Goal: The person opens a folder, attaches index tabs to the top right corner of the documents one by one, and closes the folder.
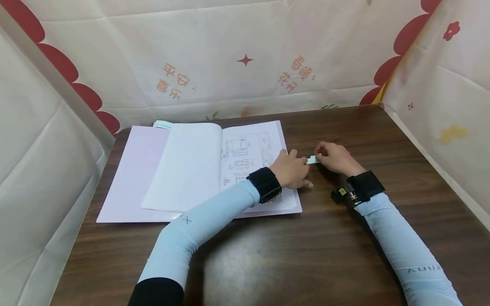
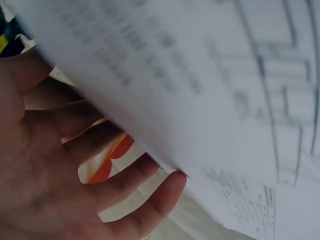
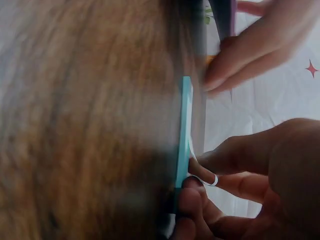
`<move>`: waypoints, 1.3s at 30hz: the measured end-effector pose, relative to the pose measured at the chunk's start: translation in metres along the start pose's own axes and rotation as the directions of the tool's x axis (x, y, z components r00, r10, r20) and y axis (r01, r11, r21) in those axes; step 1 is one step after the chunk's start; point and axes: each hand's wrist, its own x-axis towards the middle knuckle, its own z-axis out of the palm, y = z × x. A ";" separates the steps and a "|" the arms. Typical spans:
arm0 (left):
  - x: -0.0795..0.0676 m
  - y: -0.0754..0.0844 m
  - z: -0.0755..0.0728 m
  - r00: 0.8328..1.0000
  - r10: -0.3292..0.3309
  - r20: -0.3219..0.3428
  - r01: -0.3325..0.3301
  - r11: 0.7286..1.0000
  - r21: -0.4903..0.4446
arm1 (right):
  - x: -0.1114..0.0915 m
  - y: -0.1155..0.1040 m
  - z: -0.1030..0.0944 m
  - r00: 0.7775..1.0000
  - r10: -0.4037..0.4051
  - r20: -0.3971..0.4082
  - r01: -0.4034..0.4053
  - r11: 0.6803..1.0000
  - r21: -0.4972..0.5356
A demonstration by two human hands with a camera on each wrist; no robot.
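Note:
A lavender folder [image 1: 134,170] lies open, its right-hand page [image 1: 250,148] printed with technical line drawings. My left hand [image 1: 292,169] reaches across the page's right edge with loosely extended fingers; in the left wrist view the fingers lie along the printed sheet [image 2: 200,115]. Just right of the folder, my right hand [image 1: 338,159] pinches a small light-blue pad [image 1: 312,160] that looks like sticky notes. From the right wrist, the pad [image 3: 184,130] is seen edge-on, and a thin white strip [image 3: 205,180] curls away from it at the fingertips. Left fingertips are close to the pad's far end.
The brown wooden table [image 1: 275,259] runs under everything. Patterned white cloth [image 1: 229,34] hangs behind and at both sides. Light-blue tabs [image 1: 163,124] stick out at the folder's top edge, beside the turned white pages [image 1: 187,170].

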 end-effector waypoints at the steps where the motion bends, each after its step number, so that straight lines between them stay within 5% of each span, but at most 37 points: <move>1: 0.002 0.000 0.002 1.000 -0.007 0.007 0.007 1.000 -0.006 | 0.000 0.000 0.000 1.000 -0.002 0.011 0.002 1.000 0.008; 5: 0.006 -0.001 0.007 1.000 -0.017 0.006 0.017 1.000 -0.019 | 0.000 0.001 -0.004 1.000 -0.007 0.010 0.007 1.000 0.030; 17: 0.008 0.002 0.011 1.000 0.005 -0.023 -0.006 0.998 -0.055 | -0.003 0.005 -0.002 0.980 0.140 -0.141 -0.135 0.990 0.047; 26: 0.006 0.002 0.013 0.999 -0.009 -0.043 0.006 0.998 -0.069 | -0.006 0.033 -0.025 0.968 0.173 -0.184 -0.165 0.985 0.059; 32: 0.003 0.002 0.015 0.999 0.013 -0.044 -0.016 0.998 -0.054 | -0.010 0.046 -0.038 0.976 0.139 -0.167 -0.120 0.986 0.120; 39: 0.003 -0.001 0.018 0.995 0.029 -0.092 -0.037 0.995 -0.088 | -0.008 0.020 -0.033 0.971 0.038 -0.238 -0.010 0.993 0.119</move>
